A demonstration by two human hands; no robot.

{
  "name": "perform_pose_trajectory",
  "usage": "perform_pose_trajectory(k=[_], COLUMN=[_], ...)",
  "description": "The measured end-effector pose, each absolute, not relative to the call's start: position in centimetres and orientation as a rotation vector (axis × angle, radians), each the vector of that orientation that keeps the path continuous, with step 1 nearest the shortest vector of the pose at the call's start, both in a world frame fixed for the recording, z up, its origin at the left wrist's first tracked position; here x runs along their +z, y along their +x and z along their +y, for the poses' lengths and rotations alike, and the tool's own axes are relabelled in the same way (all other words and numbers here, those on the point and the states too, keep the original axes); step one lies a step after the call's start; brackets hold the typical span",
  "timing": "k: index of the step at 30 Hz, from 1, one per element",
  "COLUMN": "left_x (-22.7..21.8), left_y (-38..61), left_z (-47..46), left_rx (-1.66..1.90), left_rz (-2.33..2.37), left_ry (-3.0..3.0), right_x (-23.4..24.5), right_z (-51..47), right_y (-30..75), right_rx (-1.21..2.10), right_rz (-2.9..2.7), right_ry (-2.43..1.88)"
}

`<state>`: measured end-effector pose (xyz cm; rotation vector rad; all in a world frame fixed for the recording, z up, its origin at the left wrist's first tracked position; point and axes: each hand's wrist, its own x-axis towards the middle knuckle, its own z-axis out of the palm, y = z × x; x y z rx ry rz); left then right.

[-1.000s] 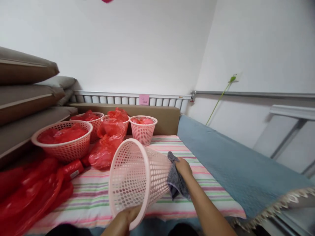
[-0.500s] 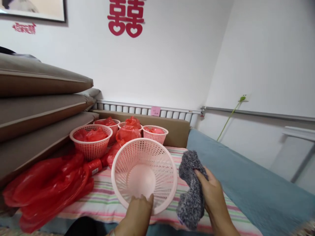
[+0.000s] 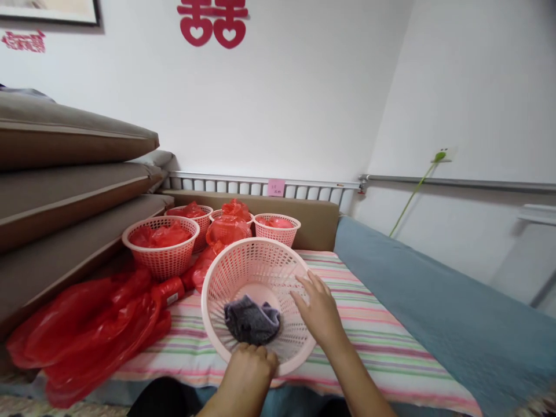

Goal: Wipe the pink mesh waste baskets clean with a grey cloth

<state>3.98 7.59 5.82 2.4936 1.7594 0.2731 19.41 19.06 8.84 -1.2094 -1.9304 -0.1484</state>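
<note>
**Head view.** A pink basket (image 3: 243, 272) of open lattice plastic is seen low in the middle of the picture, tilted with its mouth toward the camera, above a striped sheet (image 3: 369, 324). Its near rim, at six o'clock, is gripped by the left hand (image 3: 249, 362), whose fingers are curled together and clamped over the edge. A grey cloth (image 3: 252, 318) is bunched on the basket's floor, toward six o'clock, just beyond those knuckles. At three o'clock of the rim the right hand (image 3: 319, 310) is held flat with its fingers spread apart and nothing in them. The fingertips lie at the inner wall, though contact cannot be made out for certain.

At eleven o'clock from the basket, a cluster of smaller baskets (image 3: 163, 263) lined with red plastic is set against a brown board. At nine o'clock, loose red bags (image 3: 87, 324) are heaped on the sheet beneath stacked brown cushions (image 3: 65, 174). A blue blanket (image 3: 434, 301) is spread at three o'clock.

The main risk is judged to lie in the one-handed hold: the basket is carried by a single point of its rim, so it could swing or tip out of the grip. With the mouth tilted this way, the cloth could then slide out over the near edge. The cloth's rough weave might also be snagged in the lattice holes.
</note>
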Motion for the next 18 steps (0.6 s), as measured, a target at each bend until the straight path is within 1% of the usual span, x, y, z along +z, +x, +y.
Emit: perform_pose_trajectory(k=[2,3,5,7,9,11,13,16,18], left_x=[6.0,6.2,7.0,8.2,9.4,10.1,10.2,9.4,8.5], left_y=[3.4,2.7,0.5,-2.2,-4.3,-5.1,-4.5,-1.8,0.1], left_z=[6.9,6.6,6.6,7.2,8.2,9.3,9.8,9.4,8.6], left_rx=[0.321,0.447,0.868,1.335,1.546,1.523,1.442,1.397,1.355], left_rz=[1.585,1.457,1.327,1.558,1.809,1.783,1.589,1.391,1.351], left_ry=[2.603,2.680,2.787,2.655,2.293,1.951,1.766,1.758,1.855], right_x=[6.8,5.8,4.2,2.8,1.5,0.6,0.2,1.1,2.2], right_z=[18.3,18.0,17.3,16.9,16.7,16.3,15.5,13.9,13.1], right_y=[20.0,20.3,21.1,22.3,23.7,25.0,25.8,25.0,22.9], right_rx=[-0.198,-0.211,-0.210,-0.198,-0.199,-0.224,-0.279,-0.345,-0.269], right_rz=[-1.962,-1.966,-1.967,-1.966,-1.969,-1.976,-1.951,-1.865,-1.914], right_ry=[-1.210,-1.189,-1.136,-1.095,-1.067,-1.052,-1.069,-1.076,-1.033])
